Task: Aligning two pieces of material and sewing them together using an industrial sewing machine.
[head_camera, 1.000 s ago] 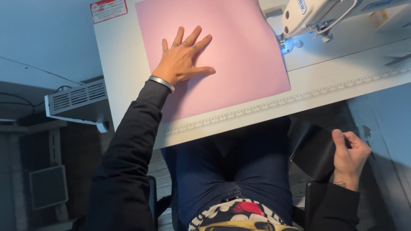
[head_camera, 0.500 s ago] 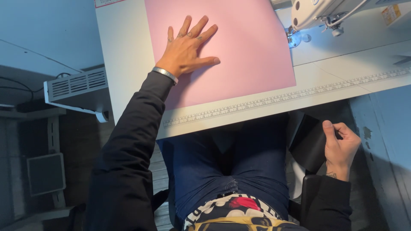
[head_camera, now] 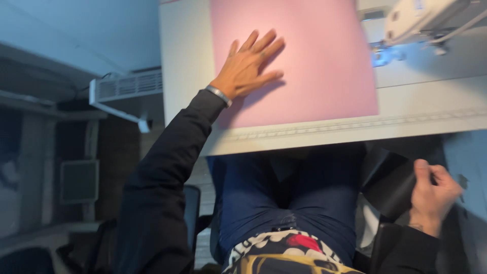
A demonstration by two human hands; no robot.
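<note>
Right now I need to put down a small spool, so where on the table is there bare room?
Bare white table lies left of the pink sheet, and a strip runs along the front edge by the ruler. The left hand lies flat on the sheet. Crowded at the right, under the sewing machine.

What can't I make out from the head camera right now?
- Sewing machine: cut off by the top edge; the needle area is blurred by glare.
- Pink sheet: its far end runs past the top edge.
- Black piece in the right hand: lower part hidden by the hand, in shadow; material unclear.
- Sheet under the left hand: covered by the palm.
</note>
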